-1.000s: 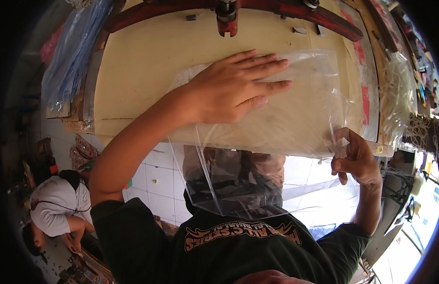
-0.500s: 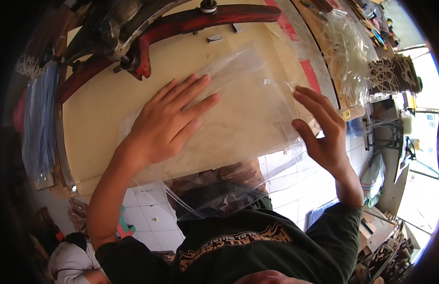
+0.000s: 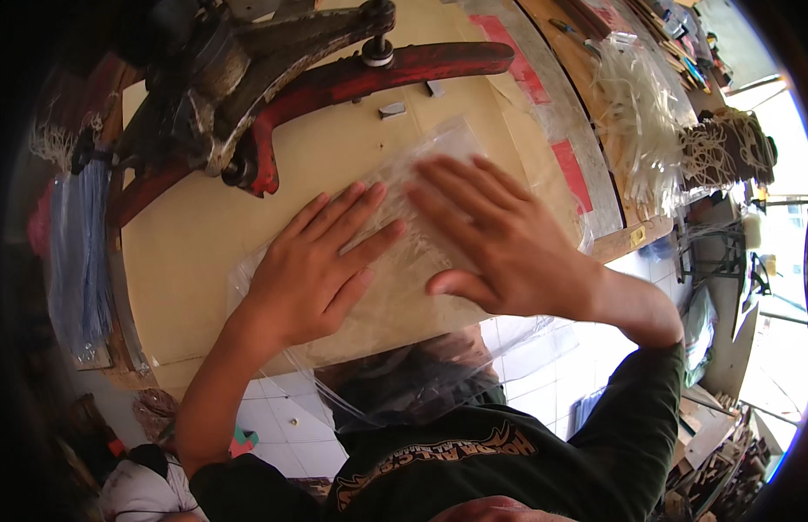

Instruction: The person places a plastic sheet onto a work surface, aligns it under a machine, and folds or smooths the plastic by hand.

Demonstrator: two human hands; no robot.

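Observation:
A clear plastic bag or sheet [image 3: 412, 252] lies over the tan-covered table [image 3: 195, 261], its near part hanging past the table's front edge. My left hand [image 3: 321, 252] rests flat on its left part, fingers outstretched toward the far side. My right hand [image 3: 499, 244] is over the middle of the plastic, fingers extended and thumb apart, slightly smeared by motion. Whether the right palm presses on the plastic I cannot tell. Neither hand grips anything. Both hands partly hide the plastic under them.
A machine with a long red curved arm [image 3: 404, 68] spans the far side of the table. Small grey metal pieces [image 3: 392, 110] lie beneath it. Bluish plastic strips [image 3: 77, 261] hang at the left; a whitish strip bundle [image 3: 639, 122] lies at the right. A person [image 3: 143, 487] is at lower left.
My right hand has swung leftward from the plastic's right edge to its middle. My left hand stays flat in nearly the same place. More of the machine shows at the top.

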